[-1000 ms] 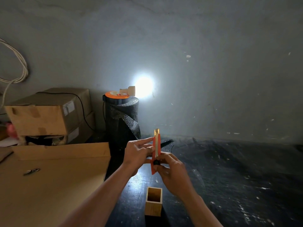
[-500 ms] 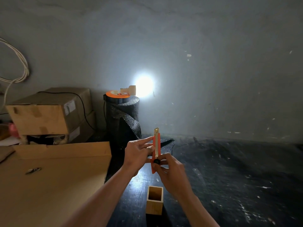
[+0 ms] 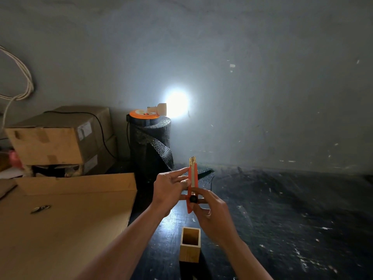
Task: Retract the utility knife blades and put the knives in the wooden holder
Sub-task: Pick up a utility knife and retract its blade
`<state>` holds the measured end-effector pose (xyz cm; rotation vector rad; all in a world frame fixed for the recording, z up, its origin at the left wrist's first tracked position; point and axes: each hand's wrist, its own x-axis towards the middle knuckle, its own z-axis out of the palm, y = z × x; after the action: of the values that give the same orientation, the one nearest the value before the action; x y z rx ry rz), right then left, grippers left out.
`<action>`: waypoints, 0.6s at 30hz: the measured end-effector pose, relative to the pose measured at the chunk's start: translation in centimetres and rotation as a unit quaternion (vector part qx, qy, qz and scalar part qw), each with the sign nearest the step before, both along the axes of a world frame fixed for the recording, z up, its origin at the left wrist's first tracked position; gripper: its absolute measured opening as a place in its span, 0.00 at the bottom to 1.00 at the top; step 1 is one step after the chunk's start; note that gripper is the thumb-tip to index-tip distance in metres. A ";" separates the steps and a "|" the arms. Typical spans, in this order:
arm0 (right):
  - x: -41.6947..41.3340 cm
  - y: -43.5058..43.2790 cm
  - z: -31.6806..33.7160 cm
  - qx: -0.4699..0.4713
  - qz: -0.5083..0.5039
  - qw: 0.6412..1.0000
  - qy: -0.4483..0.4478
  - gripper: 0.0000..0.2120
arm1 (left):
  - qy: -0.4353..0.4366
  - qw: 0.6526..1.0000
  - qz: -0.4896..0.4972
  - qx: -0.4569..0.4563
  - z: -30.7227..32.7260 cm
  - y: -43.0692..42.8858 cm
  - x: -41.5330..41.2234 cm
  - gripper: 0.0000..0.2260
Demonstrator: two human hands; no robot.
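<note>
An orange utility knife [image 3: 191, 178] stands upright in front of me, held by both hands. My left hand [image 3: 168, 188] pinches its upper body from the left. My right hand [image 3: 212, 213] grips its lower end, thumb by the black slider knob [image 3: 193, 199]. A short metal tip shows at the knife's top end. The square wooden holder [image 3: 190, 252] stands on the dark table just below my hands, its open top showing nothing inside.
A large flat cardboard sheet [image 3: 66, 223] covers the left side, with a small metal object [image 3: 40, 208] on it. Stacked cardboard boxes [image 3: 58, 138] and a black roll [image 3: 150, 144] topped by a bright lamp [image 3: 175, 105] stand at the back. Dark tabletop [image 3: 282, 219] stretches right.
The knife stays upright in both hands. The metal showing at its top has become a little shorter, and the view has shifted slightly.
</note>
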<state>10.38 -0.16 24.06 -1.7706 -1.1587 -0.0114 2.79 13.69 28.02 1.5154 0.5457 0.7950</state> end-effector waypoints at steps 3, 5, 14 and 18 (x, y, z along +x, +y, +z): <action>0.2 0.0 -0.1 -0.001 0.002 1.000 -0.016 0.17 | 0.000 1.000 0.003 0.007 0.0 -0.1 -0.1 0.17; 0.4 0.1 -0.4 -0.007 -0.003 1.000 -0.023 0.13 | -0.001 1.000 0.003 0.013 -0.1 -0.3 -0.1 0.16; 0.4 0.5 -2.0 -0.038 0.002 0.999 0.023 0.11 | 0.014 1.000 -0.010 -0.012 -2.2 -0.2 -0.6 0.16; 1.6 1.0 -2.2 -0.014 -0.003 0.996 0.087 0.18 | 0.013 0.996 -0.043 -0.076 -3.9 0.1 -0.8 0.16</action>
<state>11.94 0.86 21.84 -1.7616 -1.0330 0.1527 1.99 13.75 24.09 1.4013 0.5440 0.6547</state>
